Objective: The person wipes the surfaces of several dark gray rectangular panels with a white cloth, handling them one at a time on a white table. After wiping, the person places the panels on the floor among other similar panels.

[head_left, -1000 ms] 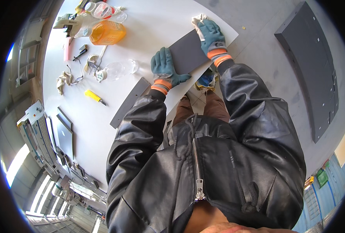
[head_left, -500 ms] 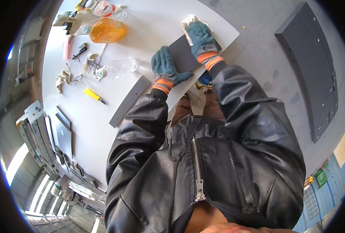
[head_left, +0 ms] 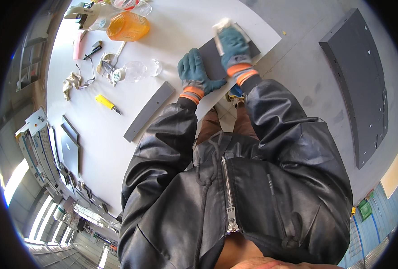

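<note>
A flat dark grey panel (head_left: 212, 62) lies near the table's right edge, under both gloved hands. My left hand (head_left: 195, 71), in a teal glove with an orange cuff, rests flat at the panel's left end, its thumb stretched along the near edge. In a matching glove, my right hand (head_left: 234, 48) presses a whitish cloth (head_left: 223, 25) on the panel's right part. Some of the cloth is hidden under the palm, and its far end is blurred. The panel's far right corner shows beyond that hand.
A grey curved strip (head_left: 149, 111) lies left of my left forearm. Further left are a clear bottle (head_left: 138, 71), a yellow utility knife (head_left: 107, 103), glasses (head_left: 87, 81) and an orange-liquid bottle (head_left: 128, 27). A large dark panel (head_left: 358, 85) stands off the table at right.
My right hand and the cloth have moved nearer to me and slightly left over the panel, baring its far right corner. My left hand keeps its place; the whole view has shifted slightly.
</note>
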Demonstrator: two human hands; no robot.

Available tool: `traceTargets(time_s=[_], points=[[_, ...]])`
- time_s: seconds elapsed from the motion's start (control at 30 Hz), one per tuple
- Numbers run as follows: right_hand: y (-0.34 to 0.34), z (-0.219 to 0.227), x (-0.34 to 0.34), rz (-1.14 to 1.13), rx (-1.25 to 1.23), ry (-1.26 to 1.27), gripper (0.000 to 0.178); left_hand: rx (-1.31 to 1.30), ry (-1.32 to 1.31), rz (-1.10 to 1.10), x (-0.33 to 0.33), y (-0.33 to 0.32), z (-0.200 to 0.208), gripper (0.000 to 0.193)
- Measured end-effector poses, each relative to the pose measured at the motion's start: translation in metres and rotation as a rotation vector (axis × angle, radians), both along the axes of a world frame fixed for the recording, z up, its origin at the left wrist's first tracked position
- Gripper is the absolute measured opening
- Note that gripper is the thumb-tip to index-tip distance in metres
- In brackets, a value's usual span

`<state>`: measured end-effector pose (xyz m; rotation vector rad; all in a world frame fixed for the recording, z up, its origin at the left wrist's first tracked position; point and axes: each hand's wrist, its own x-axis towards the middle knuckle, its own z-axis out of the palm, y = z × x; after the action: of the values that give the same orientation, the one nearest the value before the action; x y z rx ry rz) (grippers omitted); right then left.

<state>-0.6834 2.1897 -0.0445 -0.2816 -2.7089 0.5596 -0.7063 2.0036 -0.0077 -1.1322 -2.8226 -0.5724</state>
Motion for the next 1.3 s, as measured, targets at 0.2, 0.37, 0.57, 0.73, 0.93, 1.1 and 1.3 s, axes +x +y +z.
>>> traceTargets(time_s=[0.2,0.37,0.57,0.73,0.93,1.1,1.3], points=[[-0.027,0.005,0.021,0.317,0.075,0.05,0.054,0.051,0.023,0.029,0.001,-0.001,-0.004,0.142],[0.037,0.002,0.012,0.099,0.053,0.144,0.046,-0.01,-0.006,0.077,0.007,-0.004,0.004,0.144],[-0.043,0.028,0.07,0.343,-0.151,0.171,0.038,-0.03,0.107,0.064,0.005,-0.006,-0.016,0.14],[0.028,0.012,0.045,0.107,-0.119,0.11,0.036,-0.028,0.01,0.072,0.009,-0.002,0.004,0.142],[0.007,0.006,0.07,0.018,-0.047,-0.067,0.044,-0.061,-0.001,0.05,0.006,0.0,0.004,0.137],[0.017,0.003,0.062,0.18,-0.01,0.128,0.043,-0.068,0.049,0.013,0.004,-0.001,0.01,0.128],[0.045,0.011,-0.007,0.14,0.063,0.165,0.038,-0.011,0.07,0.004,0.002,0.003,0.011,0.122]])
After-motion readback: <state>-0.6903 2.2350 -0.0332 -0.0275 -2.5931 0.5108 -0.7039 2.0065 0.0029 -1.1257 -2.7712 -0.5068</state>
